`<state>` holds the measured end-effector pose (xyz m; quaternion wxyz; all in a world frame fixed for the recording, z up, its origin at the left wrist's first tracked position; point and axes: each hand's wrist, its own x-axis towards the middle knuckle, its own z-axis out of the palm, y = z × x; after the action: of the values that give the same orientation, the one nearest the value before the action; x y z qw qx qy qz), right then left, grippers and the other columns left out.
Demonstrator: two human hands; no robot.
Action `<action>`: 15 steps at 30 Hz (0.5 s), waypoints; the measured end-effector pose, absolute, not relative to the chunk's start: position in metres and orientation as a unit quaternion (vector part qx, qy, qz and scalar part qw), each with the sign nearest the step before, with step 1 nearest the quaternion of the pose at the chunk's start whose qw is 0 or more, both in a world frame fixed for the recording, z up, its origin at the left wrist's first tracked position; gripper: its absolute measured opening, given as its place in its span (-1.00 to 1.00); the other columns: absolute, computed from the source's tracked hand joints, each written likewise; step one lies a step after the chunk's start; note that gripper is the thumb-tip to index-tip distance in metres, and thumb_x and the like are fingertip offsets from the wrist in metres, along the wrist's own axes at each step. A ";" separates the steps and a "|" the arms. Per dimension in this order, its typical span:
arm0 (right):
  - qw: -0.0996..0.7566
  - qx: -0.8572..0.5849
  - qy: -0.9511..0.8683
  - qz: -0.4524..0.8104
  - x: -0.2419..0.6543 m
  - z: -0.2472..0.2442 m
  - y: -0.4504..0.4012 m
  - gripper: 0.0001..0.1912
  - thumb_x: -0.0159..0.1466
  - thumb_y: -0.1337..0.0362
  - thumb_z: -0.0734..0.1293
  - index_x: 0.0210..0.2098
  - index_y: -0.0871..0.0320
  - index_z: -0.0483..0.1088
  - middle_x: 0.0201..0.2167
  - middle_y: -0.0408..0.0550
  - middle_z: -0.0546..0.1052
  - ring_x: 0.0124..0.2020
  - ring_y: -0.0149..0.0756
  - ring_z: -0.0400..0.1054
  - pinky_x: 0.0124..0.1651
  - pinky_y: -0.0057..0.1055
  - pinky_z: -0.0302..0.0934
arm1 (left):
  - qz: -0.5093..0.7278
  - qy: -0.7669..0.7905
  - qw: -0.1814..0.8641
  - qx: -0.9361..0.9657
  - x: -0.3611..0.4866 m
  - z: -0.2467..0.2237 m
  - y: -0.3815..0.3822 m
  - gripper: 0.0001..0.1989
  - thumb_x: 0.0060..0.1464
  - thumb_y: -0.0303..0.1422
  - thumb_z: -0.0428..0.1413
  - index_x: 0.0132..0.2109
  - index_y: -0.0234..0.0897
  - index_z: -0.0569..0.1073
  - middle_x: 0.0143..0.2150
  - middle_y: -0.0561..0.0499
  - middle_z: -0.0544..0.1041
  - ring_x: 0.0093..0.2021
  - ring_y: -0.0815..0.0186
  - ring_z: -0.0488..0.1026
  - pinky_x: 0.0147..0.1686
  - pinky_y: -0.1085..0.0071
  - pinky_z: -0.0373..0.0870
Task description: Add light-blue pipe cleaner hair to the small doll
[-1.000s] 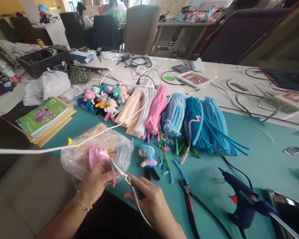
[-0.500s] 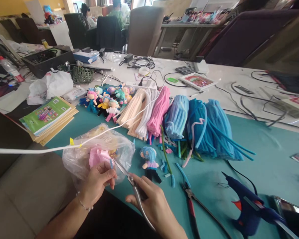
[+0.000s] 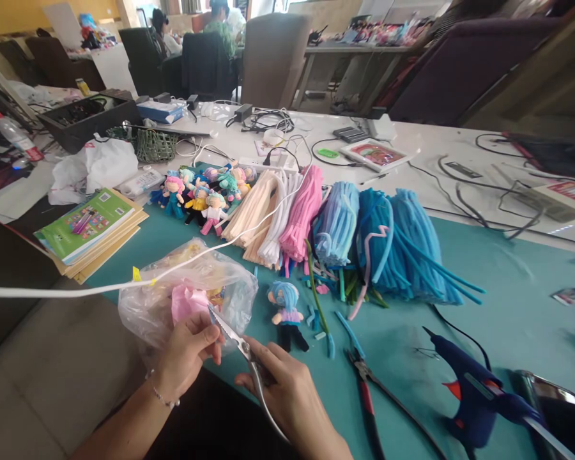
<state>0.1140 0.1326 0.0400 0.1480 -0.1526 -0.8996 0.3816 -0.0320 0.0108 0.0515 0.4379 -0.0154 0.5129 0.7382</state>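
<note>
My left hand [image 3: 189,348] pinches a short blue piece, apparently a bit of pipe cleaner [image 3: 211,315], between thumb and fingers. Wrapped round the handles of silver scissors [image 3: 227,327] is my right hand [image 3: 287,386]. The blade tips meet the blue piece just above my left fingertips. Behind both hands lies a clear plastic bag [image 3: 234,278] with pink paper [image 3: 188,300] at its mouth. A small doll [image 3: 286,313] with blue hair, lilac top and black legs lies on the green mat [image 3: 402,364], beyond my right hand.
Bundles of peach, white, pink [image 3: 301,217] and blue pipe cleaners [image 3: 335,223] line the mat beside several finished dolls [image 3: 211,195]. Pliers [image 3: 364,377] and a blue glue gun [image 3: 476,390] lie at right. A white cable [image 3: 86,293] crosses above the bag. Books [image 3: 91,223] are stacked left.
The scissors have moved slightly left and up, so their tips now reach the blue piece. My left hand has stayed nearly still, and the view has shifted a little.
</note>
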 end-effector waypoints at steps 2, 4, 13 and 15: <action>0.152 -0.152 -0.898 0.383 0.114 0.040 0.132 -0.50 0.34 -0.04 0.35 0.08 0.18 0.55 -0.52 -0.08 0.45 -0.61 -0.37 0.32 -0.52 -0.50 0.22 | 0.739 0.509 0.441 -0.017 -0.032 0.052 0.011 -0.50 -0.42 -0.09 0.52 -0.57 -0.35 0.45 -0.60 0.06 0.52 -0.68 0.49 0.35 -0.63 0.54 0.29; 0.156 -0.150 -0.896 0.387 0.114 0.040 0.132 -0.51 0.35 -0.03 0.33 0.07 0.19 0.55 -0.52 -0.06 0.46 -0.61 -0.36 0.33 -0.51 -0.50 0.24 | 0.739 0.504 0.446 -0.019 -0.031 0.052 0.011 -0.49 -0.43 -0.10 0.52 -0.57 -0.35 0.44 -0.61 0.06 0.51 -0.68 0.49 0.35 -0.64 0.54 0.29; 0.153 -0.154 -0.874 0.435 0.111 0.038 0.129 -0.56 0.35 0.04 0.35 0.06 0.21 0.55 -0.47 -0.02 0.52 -0.56 -0.34 0.39 -0.45 -0.49 0.33 | 0.734 0.486 0.473 -0.025 -0.034 0.050 0.010 -0.49 -0.43 -0.09 0.52 -0.54 -0.34 0.44 -0.61 0.08 0.50 -0.70 0.51 0.33 -0.68 0.57 0.26; 0.158 -0.152 -0.870 0.442 0.111 0.037 0.130 -0.55 0.36 0.02 0.34 0.05 0.22 0.55 -0.47 0.00 0.53 -0.55 -0.32 0.41 -0.44 -0.48 0.34 | 0.734 0.483 0.476 -0.025 -0.034 0.049 0.010 -0.49 -0.41 -0.09 0.52 -0.54 -0.34 0.44 -0.61 0.08 0.49 -0.71 0.51 0.32 -0.69 0.57 0.25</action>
<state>0.1112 0.1303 0.0372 0.1576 -0.1525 -0.8697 0.4422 -0.0340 0.0103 0.0494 0.4758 -0.0246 0.4833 0.7345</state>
